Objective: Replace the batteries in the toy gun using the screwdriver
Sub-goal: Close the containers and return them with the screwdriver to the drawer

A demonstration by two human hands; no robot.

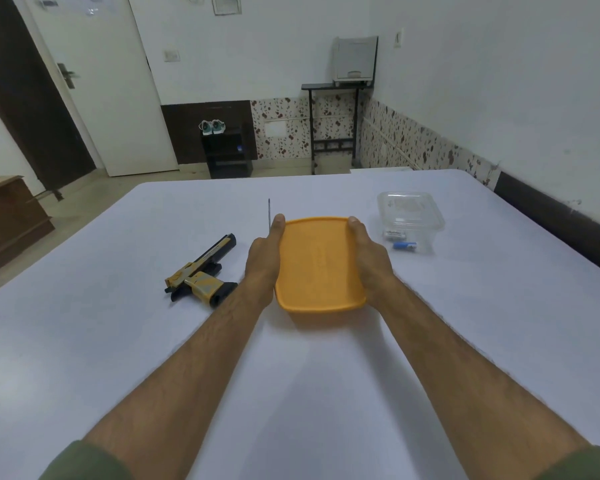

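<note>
An orange lid (319, 261) is held a little above the white table (118, 341) between both hands. My left hand (265, 258) grips its left edge and my right hand (369, 261) grips its right edge. The yellow and black toy gun (201, 271) lies on its side to the left of my left hand. A thin screwdriver shaft (269, 216) pokes out behind my left hand; its handle is hidden. A clear plastic container (409, 216) stands at the right with a white battery (394, 233) and a blue battery (405, 245) in it.
The table's far edge (291, 178) runs just beyond the container. Behind it stand a dark shoe rack with shoes (222, 150), a tall narrow stand (333, 126) and a white door (101, 81).
</note>
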